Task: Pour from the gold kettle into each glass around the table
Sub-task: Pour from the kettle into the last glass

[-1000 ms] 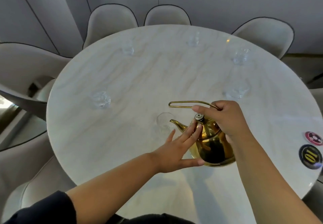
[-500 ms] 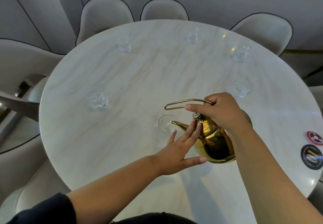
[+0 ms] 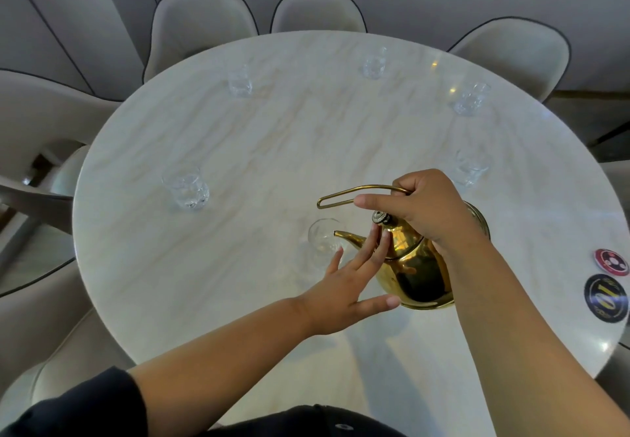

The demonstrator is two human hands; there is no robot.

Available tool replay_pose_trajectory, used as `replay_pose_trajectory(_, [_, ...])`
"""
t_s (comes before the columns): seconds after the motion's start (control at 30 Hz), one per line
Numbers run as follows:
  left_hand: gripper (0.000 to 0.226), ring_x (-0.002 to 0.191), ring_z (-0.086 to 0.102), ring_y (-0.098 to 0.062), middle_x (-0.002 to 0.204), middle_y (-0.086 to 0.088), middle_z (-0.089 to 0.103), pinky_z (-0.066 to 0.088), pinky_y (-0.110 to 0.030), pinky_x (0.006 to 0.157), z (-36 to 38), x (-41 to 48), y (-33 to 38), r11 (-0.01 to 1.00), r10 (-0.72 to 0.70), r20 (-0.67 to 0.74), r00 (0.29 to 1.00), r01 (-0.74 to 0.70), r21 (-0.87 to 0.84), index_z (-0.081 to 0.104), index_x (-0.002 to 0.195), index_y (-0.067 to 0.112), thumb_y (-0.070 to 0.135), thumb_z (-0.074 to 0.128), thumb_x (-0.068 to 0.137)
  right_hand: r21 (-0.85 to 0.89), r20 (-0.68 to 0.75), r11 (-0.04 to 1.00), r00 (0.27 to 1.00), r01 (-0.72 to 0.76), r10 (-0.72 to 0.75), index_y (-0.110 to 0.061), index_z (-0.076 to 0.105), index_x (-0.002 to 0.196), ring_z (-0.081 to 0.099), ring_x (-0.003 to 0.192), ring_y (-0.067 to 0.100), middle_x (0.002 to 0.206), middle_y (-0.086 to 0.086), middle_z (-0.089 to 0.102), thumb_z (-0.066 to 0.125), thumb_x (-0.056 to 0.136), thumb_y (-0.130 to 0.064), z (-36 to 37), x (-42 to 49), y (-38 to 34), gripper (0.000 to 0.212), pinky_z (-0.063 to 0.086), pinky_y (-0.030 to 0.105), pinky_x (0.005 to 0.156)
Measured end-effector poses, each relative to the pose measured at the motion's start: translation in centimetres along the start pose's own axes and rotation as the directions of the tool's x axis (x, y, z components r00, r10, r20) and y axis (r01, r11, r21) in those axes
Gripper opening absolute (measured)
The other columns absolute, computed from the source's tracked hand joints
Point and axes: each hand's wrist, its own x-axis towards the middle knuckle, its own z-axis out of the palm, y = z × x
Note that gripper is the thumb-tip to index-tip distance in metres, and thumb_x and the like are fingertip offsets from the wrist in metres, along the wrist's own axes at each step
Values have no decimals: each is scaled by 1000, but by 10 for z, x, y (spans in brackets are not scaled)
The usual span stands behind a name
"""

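Pale chairs press close around the left rim of the round marble desk. A left glass stands well in from that edge, with broad bare stone around it. Toward the middle, the nearest glass stands just beside the left hand. That hand's fingers lie straight and released, tips touching the shoulder of the gold kettle, thumb stretched beside its base. The kettle is tilted, its spout pointing left with the tip over that glass's rim. The right hand grasps the wire handle from above, fingers curled round it. Just beyond its knuckles stands a right glass, and a back glass sits farther off. Two round discs lie at the right edge, well apart from the kettle.
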Motion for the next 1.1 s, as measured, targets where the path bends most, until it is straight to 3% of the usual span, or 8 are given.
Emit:
replay_pose_trajectory(0.27, [76, 133, -13, 4, 145, 16, -37, -17, -38, 110, 1, -1, 4, 1000, -1, 14, 1000, 1, -3, -38, 126, 48, 67, 22, 84, -41, -4, 999, 1000, 14, -14, -20, 37, 42, 36, 51, 18, 39, -9, 30, 78, 47, -60, -2, -2, -2, 58, 38, 34, 59])
replay_pose_trajectory(0.6, [77, 133, -12, 4, 147, 14, -34, -16, -38, 110, 1, 0, 6, 1000, -4, 9, 1000, 4, -10, -33, 132, 41, 60, 28, 89, -84, 5, 996, 1000, 11, -11, -16, 41, 48, 39, 54, 20, 45, -3, 34, 79, 50, -59, -4, -5, -6, 57, 39, 34, 60])
replay_pose_trajectory(0.93, [75, 132, -13, 5, 143, 18, -38, -16, -39, 110, 2, -1, 6, 1000, -6, 3, 1000, 7, -4, -37, 127, 47, 68, 21, 83, -102, 19, 995, 1000, 18, -16, -18, 39, 44, 40, 47, 13, 33, -10, 35, 75, 44, -64, -4, -5, -8, 58, 41, 34, 61])
replay_pose_trajectory(1.1, [75, 132, -13, 6, 144, 17, -35, -14, -41, 112, 2, -1, 6, 1000, -4, 2, 1000, 4, -10, -35, 128, 46, 63, 25, 87, -119, 19, 992, 999, 31, -29, -18, 40, 45, 41, 51, 18, 43, -4, 36, 76, 47, -64, -3, -4, -8, 58, 41, 35, 61])
